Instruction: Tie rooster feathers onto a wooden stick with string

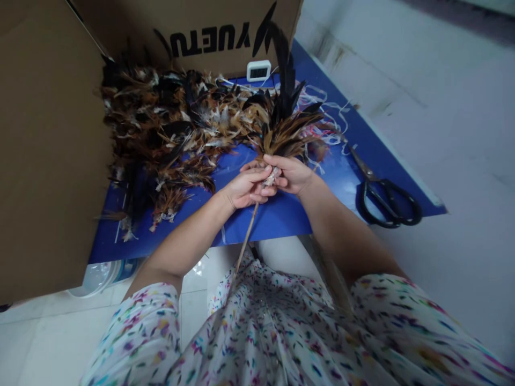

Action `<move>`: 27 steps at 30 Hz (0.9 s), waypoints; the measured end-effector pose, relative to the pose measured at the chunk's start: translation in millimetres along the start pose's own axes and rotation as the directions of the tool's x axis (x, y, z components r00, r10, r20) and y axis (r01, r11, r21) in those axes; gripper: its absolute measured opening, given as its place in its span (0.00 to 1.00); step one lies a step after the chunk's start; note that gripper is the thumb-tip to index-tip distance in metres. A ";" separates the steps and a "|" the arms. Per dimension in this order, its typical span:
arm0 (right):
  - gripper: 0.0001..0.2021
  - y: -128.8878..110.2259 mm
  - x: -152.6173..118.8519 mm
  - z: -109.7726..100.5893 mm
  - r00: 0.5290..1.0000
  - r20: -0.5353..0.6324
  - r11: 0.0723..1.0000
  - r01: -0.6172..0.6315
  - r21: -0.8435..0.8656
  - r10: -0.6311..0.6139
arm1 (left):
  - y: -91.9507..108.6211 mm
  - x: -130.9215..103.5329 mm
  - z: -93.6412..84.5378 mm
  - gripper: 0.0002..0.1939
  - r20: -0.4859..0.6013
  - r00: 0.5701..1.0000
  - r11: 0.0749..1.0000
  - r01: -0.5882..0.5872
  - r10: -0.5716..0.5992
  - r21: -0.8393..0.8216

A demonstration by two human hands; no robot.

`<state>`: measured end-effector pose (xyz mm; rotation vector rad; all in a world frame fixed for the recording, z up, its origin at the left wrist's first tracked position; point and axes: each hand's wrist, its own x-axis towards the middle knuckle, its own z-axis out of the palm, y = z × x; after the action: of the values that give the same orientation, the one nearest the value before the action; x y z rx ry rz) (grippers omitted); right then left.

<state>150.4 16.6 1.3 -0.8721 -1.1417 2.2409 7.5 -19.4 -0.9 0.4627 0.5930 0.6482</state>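
Observation:
Between my two hands is a bunch of brown and black feathers (281,134), its tips fanned away from me and its pale bound base showing among my fingers. My left hand (251,185) closes round the base from the left. From the other side my right hand (293,174) grips it, thumb laid over the feather ends. A thin wooden stick (246,238) runs from under my hands down toward my lap; its upper end is hidden. Behind them spreads a large heap of feather bunches (169,123).
Black-handled scissors (388,201) lie at the right edge of the blue table (161,249). White and pink strings (328,115) are tangled behind my right hand. A small white digital display (258,71) stands by a cardboard box (217,21); another cardboard panel (48,150) rises at left.

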 end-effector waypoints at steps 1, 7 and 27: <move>0.15 -0.2 0.1 0.2 1.000 -0.003 1.000 0.004 0.004 -0.004 | -0.5 1.0 -0.8 0.10 -0.001 1.000 1.000 -0.010 0.010 0.000; 0.14 3.0 5.6 -2.4 1.000 0.013 0.999 0.026 0.029 -0.026 | -1.6 3.2 -0.9 0.13 0.012 0.999 0.999 -0.045 0.044 0.007; 0.15 -7.1 -18.0 -0.5 0.340 -0.483 0.587 0.361 -0.725 -0.807 | 0.5 5.6 -4.1 0.13 -0.068 0.993 0.995 -0.100 0.101 0.021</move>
<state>164.0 8.9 12.8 -1.1798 -1.2786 0.7012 8.3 -14.3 -5.7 0.4906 0.6438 0.7574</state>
